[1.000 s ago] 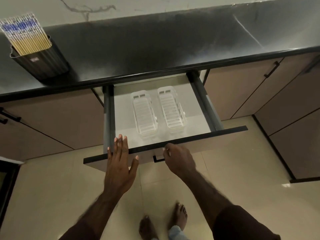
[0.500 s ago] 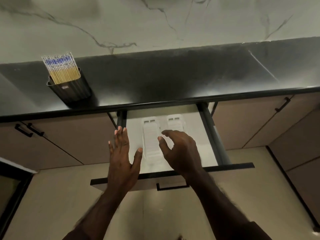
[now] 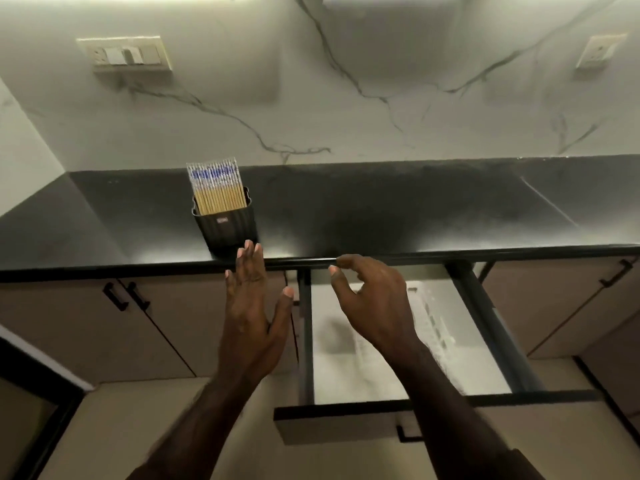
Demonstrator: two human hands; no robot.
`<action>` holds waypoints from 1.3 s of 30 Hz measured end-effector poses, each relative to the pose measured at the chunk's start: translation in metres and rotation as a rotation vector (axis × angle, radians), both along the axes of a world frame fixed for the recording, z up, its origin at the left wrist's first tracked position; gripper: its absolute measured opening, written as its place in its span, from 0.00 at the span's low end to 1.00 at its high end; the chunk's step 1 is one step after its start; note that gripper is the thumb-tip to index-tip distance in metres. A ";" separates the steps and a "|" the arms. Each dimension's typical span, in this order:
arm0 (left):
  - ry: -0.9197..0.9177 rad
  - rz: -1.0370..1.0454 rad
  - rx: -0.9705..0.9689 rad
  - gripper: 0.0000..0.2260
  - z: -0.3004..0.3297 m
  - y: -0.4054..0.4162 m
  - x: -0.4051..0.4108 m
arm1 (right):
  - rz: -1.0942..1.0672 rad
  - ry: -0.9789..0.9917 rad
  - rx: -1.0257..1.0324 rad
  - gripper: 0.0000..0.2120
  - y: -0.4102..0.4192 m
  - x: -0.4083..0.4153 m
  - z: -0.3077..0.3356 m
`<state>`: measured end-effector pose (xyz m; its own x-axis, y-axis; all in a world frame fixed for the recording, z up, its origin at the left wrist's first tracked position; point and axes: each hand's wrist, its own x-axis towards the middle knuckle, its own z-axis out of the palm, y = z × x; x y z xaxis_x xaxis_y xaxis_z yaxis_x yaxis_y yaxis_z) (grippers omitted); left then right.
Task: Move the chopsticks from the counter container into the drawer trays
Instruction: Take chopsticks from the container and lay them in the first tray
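A dark ribbed container (image 3: 227,230) stands near the front edge of the black counter (image 3: 398,216), packed with several upright chopsticks (image 3: 216,187) that have blue-patterned tops. My left hand (image 3: 254,306) is raised flat with fingers spread, its fingertips just below the container, holding nothing. My right hand (image 3: 374,303) hovers over the open drawer (image 3: 433,407), fingers loosely curled and empty. Clear plastic trays (image 3: 429,323) lie in the drawer, largely hidden by my right hand and blurred.
The drawer sticks out from under the counter at the middle right. Closed cabinet doors with black handles (image 3: 119,296) flank it. A marble wall with a switch plate (image 3: 128,57) and a socket (image 3: 599,51) rises behind the counter.
My view has tilted up toward the wall. Both hands have risen from the drawer front toward the counter edge, the left nearing the container; the right let go of the drawer handle earlier.
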<state>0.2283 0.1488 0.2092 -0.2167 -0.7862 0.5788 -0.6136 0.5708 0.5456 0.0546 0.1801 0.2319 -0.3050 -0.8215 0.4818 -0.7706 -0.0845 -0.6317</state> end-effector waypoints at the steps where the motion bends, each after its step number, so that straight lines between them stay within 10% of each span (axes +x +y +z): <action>1: -0.002 -0.022 -0.014 0.31 0.005 -0.009 0.017 | -0.008 -0.004 -0.013 0.14 -0.009 0.017 0.006; 18: 0.009 -0.059 -0.058 0.32 0.040 -0.144 0.172 | -0.021 0.004 -0.054 0.13 -0.130 0.181 0.050; 39: -0.087 -0.024 0.051 0.29 0.016 -0.386 0.157 | 0.114 -0.020 0.129 0.17 -0.375 0.170 0.008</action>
<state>0.3857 -0.2369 0.2253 -0.2834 -0.8084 0.5159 -0.6468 0.5583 0.5195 0.2245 -0.1949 0.2399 -0.2153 -0.9057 0.3652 -0.7477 -0.0877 -0.6582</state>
